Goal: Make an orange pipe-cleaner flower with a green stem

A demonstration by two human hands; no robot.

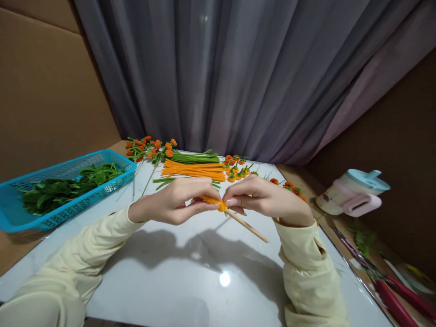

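Above the middle of the white table, my left hand [179, 200] pinches a yellow-orange pipe cleaner [222, 207] wound around a thin wooden stick [251, 229]. From the other side, my right hand [264, 195] has its fingertips closed at the same coil. The bare end of the stick slants down to the right below my right hand. Behind my hands lie a bundle of straight orange pipe cleaners [194, 170] and a bundle of green ones [195, 157]. Small yellow-orange flower heads [235, 174] on green stems rest just beyond my right hand.
A blue plastic basket [64, 220] with green leaf pieces [51, 196] stands at left. Finished-looking orange flowers [150, 144] are heaped at the back left. On the right are a lidded cup [354, 193] and red-handled pliers [391, 295]. A grey curtain [221, 68] hangs behind.
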